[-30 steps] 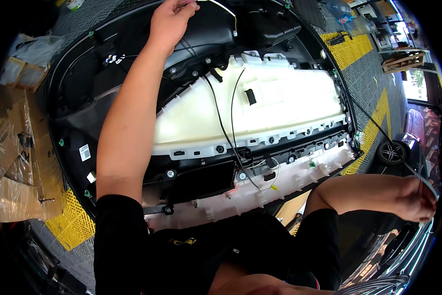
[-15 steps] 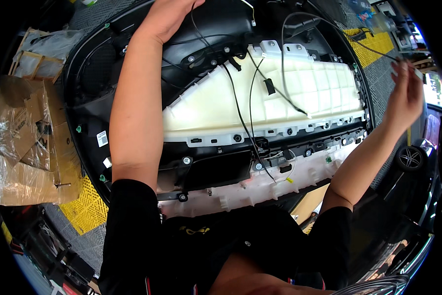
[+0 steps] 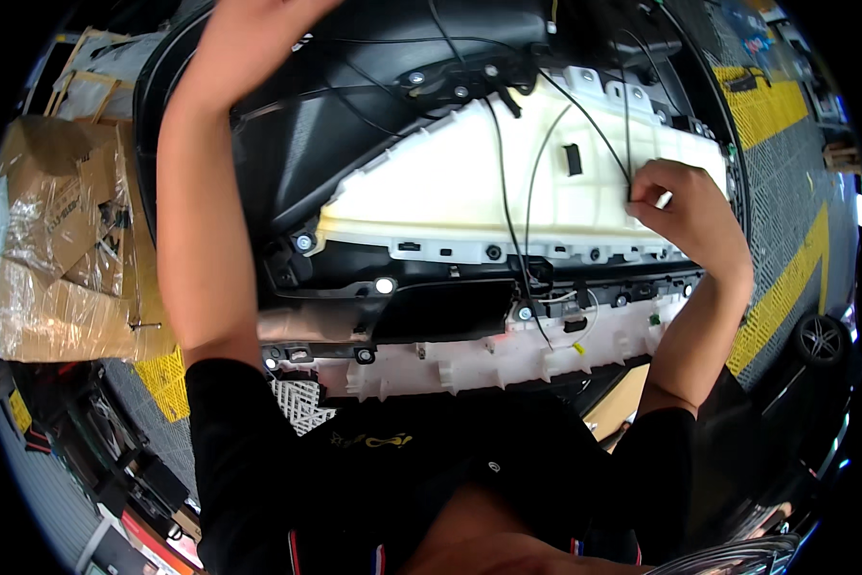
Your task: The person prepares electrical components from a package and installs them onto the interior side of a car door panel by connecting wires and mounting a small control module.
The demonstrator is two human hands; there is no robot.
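The back of a large black car door panel (image 3: 297, 182) lies before me, with a cream-white plastic cover (image 3: 450, 182) over its middle. At the cover's right side, my right hand (image 3: 689, 211) is closed in a pinch on a thin black cable (image 3: 596, 126), near that cable's end. My left hand (image 3: 258, 38) reaches over the panel's far left part, beside a small white connector (image 3: 302, 41). Its fingers run off the upper edge and are smeared, so their grip is hidden. Other black wires (image 3: 504, 172) cross the cover toward the near edge, and a black tape patch (image 3: 573, 159) sticks on it.
A torn cardboard box (image 3: 67, 240) wrapped in clear film stands at the left. Grey floor tiles with yellow strips (image 3: 785, 287) run along the right, near a dark car's wheel (image 3: 820, 340). A pale pinkish trim strip (image 3: 469, 364) borders the panel's near side.
My right hand has come in from the far right to the cover, bringing the black cable along. My left hand has shifted left. The view has moved a little.
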